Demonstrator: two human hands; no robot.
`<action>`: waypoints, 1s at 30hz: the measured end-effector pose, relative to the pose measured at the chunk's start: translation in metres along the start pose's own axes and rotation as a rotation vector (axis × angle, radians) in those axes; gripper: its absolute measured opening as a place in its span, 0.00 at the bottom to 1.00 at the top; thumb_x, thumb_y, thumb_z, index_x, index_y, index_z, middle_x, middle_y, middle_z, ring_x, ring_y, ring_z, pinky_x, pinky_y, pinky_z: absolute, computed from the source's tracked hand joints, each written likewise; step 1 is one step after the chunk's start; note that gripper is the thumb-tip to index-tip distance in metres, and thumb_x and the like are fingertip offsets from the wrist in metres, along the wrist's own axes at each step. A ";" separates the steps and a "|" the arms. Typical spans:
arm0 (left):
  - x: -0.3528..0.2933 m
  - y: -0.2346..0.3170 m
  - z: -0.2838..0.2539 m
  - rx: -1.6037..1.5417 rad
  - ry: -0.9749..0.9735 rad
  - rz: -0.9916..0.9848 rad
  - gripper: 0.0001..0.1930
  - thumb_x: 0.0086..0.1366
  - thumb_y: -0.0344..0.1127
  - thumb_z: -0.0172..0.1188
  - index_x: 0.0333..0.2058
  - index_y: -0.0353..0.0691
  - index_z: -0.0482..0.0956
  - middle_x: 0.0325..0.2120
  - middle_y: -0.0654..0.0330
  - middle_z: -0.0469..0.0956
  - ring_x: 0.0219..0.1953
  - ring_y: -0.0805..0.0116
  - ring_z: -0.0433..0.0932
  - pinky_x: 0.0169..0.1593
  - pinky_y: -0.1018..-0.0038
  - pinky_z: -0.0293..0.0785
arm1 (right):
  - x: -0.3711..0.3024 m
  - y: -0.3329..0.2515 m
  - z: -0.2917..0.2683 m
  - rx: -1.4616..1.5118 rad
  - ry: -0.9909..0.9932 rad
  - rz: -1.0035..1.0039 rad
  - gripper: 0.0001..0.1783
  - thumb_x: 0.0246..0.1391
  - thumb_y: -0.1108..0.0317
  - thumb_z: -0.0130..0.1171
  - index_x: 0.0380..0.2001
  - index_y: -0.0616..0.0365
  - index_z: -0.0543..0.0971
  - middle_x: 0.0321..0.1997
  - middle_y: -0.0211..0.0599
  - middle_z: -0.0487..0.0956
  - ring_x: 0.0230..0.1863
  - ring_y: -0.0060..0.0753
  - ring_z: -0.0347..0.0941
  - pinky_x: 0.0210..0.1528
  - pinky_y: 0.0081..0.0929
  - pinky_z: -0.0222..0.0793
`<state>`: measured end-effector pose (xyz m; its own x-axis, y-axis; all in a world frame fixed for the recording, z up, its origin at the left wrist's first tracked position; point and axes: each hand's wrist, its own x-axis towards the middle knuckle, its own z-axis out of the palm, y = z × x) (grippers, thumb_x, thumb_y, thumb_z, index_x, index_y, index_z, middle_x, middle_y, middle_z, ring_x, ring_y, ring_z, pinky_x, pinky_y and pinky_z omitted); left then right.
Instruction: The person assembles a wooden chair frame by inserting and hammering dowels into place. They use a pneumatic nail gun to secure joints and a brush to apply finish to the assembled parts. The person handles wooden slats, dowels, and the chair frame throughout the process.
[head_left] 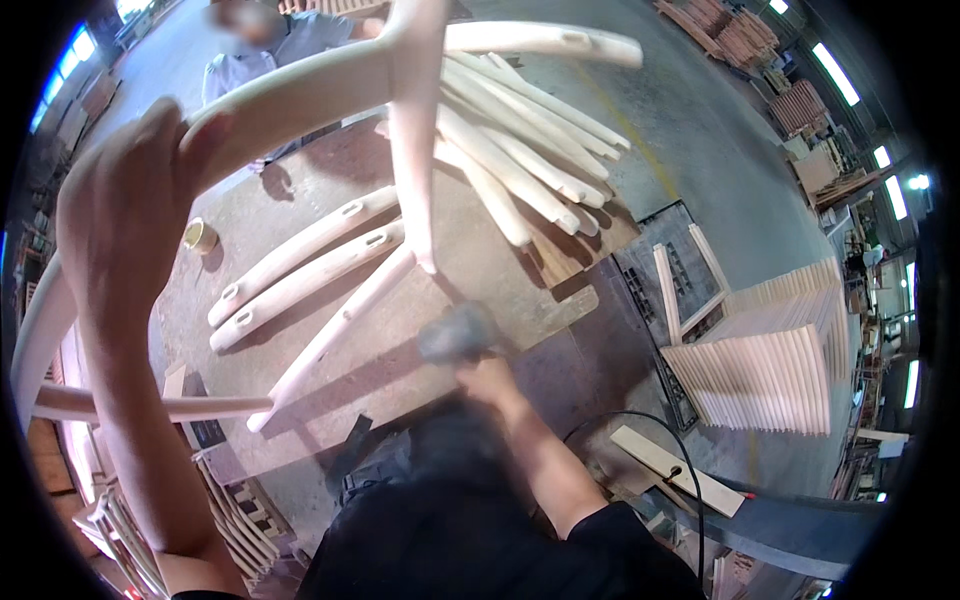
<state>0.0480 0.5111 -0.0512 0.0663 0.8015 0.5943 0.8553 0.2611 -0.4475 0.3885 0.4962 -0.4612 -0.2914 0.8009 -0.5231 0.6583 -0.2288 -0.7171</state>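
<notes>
My left hand (pixel 130 215) is closed around the curved rail of a pale wooden chair frame (pixel 300 95), holding it tilted over the workbench (pixel 385 340). The frame's joined legs and stretchers reach from the left edge to the top middle. Low at the middle, my right hand (pixel 487 380) grips what looks like a grey mallet (pixel 455 333). Motion blurs its head, and its handle is mostly hidden. This tool is apart from the frame, near a lower joint. Two curved slotted wooden rails (pixel 310 285) lie side by side on the bench behind the frame.
Several pale wooden legs (pixel 530 175) are fanned out at the bench's far right. A small yellowish cup (pixel 200 237) stands at the left. Across the bench is another person (pixel 300 50). Stacked wooden frames (pixel 750 370) stand at right; a black cable (pixel 690 455) loops near a board (pixel 680 475).
</notes>
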 end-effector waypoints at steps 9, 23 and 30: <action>0.001 -0.002 -0.005 0.017 -0.168 -0.076 0.27 0.57 0.60 0.72 0.39 0.43 0.80 0.26 0.53 0.82 0.29 0.56 0.84 0.37 0.65 0.80 | 0.079 0.010 -0.061 0.612 -0.071 0.159 0.08 0.46 0.67 0.66 0.21 0.60 0.81 0.20 0.35 0.79 0.23 0.29 0.78 0.27 0.31 0.72; -0.017 -0.005 -0.002 0.157 -0.145 -0.066 0.27 0.49 0.32 0.77 0.49 0.48 0.78 0.39 0.57 0.84 0.39 0.53 0.86 0.44 0.61 0.82 | 0.101 0.034 -0.092 -0.651 -0.040 -0.173 0.29 0.54 0.39 0.65 0.30 0.58 0.86 0.32 0.50 0.86 0.39 0.58 0.83 0.45 0.50 0.76; -0.032 -0.003 -0.010 0.133 -0.172 -0.143 0.28 0.52 0.31 0.75 0.53 0.51 0.77 0.42 0.56 0.85 0.42 0.52 0.86 0.44 0.61 0.82 | 0.055 0.020 -0.072 -0.396 0.294 -0.005 0.26 0.59 0.45 0.63 0.48 0.56 0.82 0.49 0.50 0.83 0.53 0.56 0.78 0.56 0.51 0.74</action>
<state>0.0479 0.4796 -0.0620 -0.1487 0.8277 0.5411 0.7735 0.4383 -0.4578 0.4359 0.5757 -0.4712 -0.1247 0.9367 -0.3273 0.8872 -0.0424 -0.4594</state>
